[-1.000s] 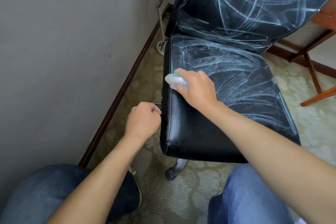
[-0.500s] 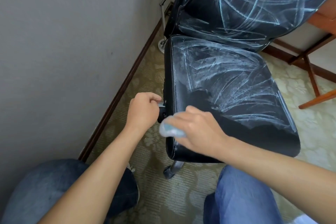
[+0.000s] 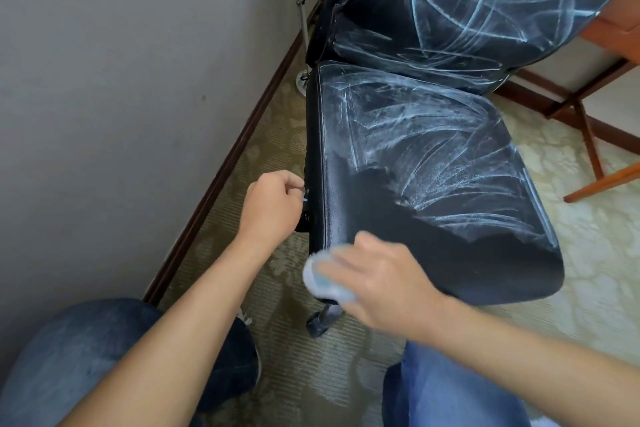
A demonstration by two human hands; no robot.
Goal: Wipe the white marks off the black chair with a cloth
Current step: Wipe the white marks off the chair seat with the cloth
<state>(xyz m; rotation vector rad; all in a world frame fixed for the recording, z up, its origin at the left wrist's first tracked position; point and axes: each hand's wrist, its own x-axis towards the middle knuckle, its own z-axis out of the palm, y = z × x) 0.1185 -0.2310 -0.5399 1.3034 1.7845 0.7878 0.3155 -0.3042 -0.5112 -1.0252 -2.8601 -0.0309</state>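
The right hand [image 3: 377, 284] gripped the cloth [image 3: 320, 276] at lower centre, against the chair [image 3: 433, 243]; the left hand [image 3: 272, 206], mid-frame, clutched the seat's side.

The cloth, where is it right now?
In the head view, the cloth is under the right hand at the seat's front left corner, near the left hand.

A black chair [image 3: 433, 236] in glossy, leather-like upholstery, smeared with chalky white marks [image 3: 433, 149] at centre frame. Lower centre, a soft pale cloth [image 3: 320, 279]. Patterned woven carpet [image 3: 588, 236]; polished wooden legs [image 3: 602, 182] at right.
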